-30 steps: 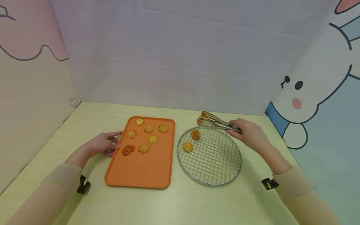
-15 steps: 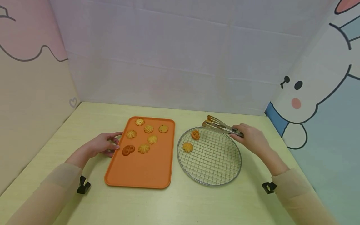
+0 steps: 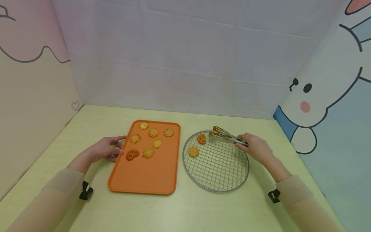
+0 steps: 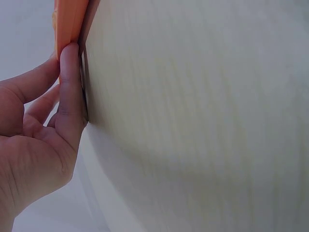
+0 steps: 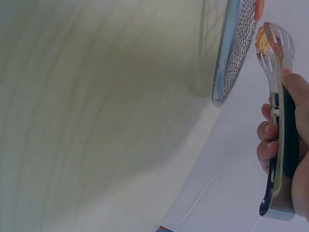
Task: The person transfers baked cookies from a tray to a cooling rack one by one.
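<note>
My left hand point(image 3: 105, 149) grips the left rim of an orange tray point(image 3: 145, 180), thumb and fingers at its edge. Several cookies lie on that tray, among them a pretzel-shaped one point(image 3: 132, 155) and a swirled one point(image 3: 153, 132). Metal serving tongs point(image 3: 227, 136) are held in my right hand point(image 3: 256, 146), fingers and thumb wrapped round the handles. Between the slotted tong heads sits a golden cookie point(image 5: 263, 40). The tong heads hang low over the far part of a round wire rack point(image 3: 220, 167). On the rack are a pretzel-shaped cookie point(image 3: 201, 139) and a flower-shaped cookie point(image 3: 193, 151).
Tray and rack lie side by side on a pale wood-grain table point(image 3: 139, 212), a narrow gap between them. A white sheet point(image 3: 179, 64) stands along the back edge. Printed cartoon panels point(image 3: 342, 161) flank the table on both sides.
The tongs with the cookie have moved slightly right, then down toward the rack's far part, my right hand lowering with them. My left hand and the tray stay put.
</note>
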Motion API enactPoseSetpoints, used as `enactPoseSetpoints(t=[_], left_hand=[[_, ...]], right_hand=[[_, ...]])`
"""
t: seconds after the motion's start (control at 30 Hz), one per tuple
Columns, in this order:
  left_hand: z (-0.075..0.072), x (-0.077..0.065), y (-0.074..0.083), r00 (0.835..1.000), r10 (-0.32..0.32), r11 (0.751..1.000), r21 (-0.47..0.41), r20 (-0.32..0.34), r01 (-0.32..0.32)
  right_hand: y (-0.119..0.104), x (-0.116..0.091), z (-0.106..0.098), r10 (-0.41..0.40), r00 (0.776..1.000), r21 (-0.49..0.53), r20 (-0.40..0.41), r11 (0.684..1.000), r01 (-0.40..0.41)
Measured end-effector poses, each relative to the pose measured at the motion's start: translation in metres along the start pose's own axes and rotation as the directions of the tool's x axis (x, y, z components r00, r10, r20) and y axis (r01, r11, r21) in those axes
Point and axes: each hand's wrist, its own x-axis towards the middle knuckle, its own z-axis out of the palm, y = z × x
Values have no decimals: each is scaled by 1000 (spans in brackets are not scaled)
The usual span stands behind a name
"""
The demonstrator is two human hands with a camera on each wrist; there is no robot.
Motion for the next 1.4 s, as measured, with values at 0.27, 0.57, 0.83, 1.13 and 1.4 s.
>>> enactPoseSetpoints(t=[0.27,0.57,0.83,1.13,1.4], left_hand=[[0,-1,1,1000,2,1000,-2,2,-2],[0,-1,2,1000,0,1000,0,2,0],[0,-1,2,1000,-5,1000,5,2,5],[0,0,1,1000,-9,1000,2,-1,9],[0,0,1,1000,-12,1000,4,1,12]], right_hand=[[1,0,8,2,1000,6,9,1000,-2],[0,-1,8,12,1000,2,19,1000,-12],[-1,-2,8,-3,1000,4,1,1000,3],[-1,-2,3,47,999,0,3,999,-47],[-8,0,-8,38,999,2,-27,999,-38]])
